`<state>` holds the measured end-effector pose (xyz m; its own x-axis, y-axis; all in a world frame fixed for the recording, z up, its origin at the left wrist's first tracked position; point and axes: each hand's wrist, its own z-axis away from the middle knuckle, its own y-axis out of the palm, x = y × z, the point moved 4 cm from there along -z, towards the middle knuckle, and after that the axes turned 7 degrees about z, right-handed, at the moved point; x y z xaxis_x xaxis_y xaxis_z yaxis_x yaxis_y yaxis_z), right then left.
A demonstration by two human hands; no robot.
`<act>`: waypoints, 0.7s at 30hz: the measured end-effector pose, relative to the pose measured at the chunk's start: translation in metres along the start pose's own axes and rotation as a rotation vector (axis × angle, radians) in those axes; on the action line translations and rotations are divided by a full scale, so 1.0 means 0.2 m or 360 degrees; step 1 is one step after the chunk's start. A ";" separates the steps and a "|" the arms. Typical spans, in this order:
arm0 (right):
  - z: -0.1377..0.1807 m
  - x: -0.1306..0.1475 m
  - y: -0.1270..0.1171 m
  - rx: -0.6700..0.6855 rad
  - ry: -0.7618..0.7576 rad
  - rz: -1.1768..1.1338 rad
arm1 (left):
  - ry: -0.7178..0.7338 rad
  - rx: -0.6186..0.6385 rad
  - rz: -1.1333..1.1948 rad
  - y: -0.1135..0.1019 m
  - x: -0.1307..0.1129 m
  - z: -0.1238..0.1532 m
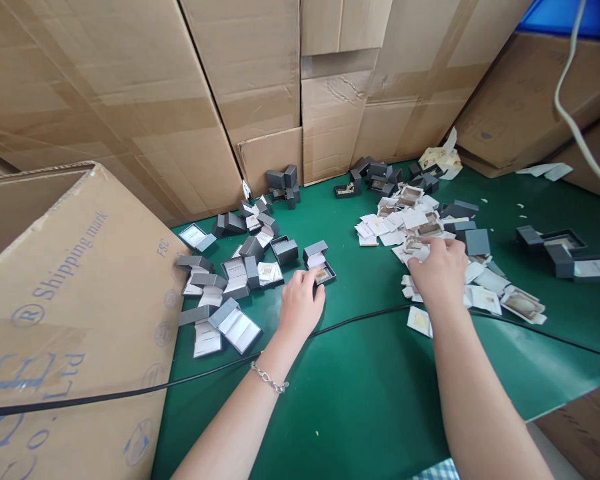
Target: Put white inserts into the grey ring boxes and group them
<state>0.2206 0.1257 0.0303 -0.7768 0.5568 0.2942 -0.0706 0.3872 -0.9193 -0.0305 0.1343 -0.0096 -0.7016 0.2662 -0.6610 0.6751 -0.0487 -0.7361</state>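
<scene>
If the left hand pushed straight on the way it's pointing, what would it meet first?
The open box right at the fingertips of the left hand; they may be touching it, but depth is unclear.

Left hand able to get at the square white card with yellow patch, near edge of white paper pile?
Probably yes: between left hand and card, only a thin black cable shows, though the right wrist sits close beside the card.

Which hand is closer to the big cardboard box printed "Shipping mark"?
Left. The left hand is at a small open grey box, to the right of the cardboard box; the right hand is farther right, at the pile of white paper inserts.
</scene>
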 end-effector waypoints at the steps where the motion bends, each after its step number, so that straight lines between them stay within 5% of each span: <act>1: 0.01 0.02 -0.01 -0.0068 -0.0054 -0.0041 | -0.0014 -0.0022 0.0041 0.00 0.00 0.00; 4: 0.06 0.11 -0.04 -0.0262 -0.0314 -0.0327 | -0.0053 -0.0114 0.0261 -0.02 0.01 -0.01; 6: 0.12 0.20 -0.02 -0.0205 -0.0442 -0.0706 | -0.0035 -0.0150 0.0453 -0.02 0.00 0.00; 13: 0.39 0.45 0.14 0.0781 -0.0400 -0.1741 | 0.0270 -0.0008 0.0407 -0.02 -0.08 0.04; 21: 0.42 0.46 0.12 0.0848 -0.0508 -0.1699 | 0.0229 -0.0131 0.0598 -0.01 -0.05 0.02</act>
<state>0.0951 0.1256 0.0129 -0.2861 -0.0878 0.9542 -0.9509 0.1483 -0.2715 -0.0264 0.1270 -0.0022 -0.3678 0.3770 -0.8501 0.8983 -0.0925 -0.4296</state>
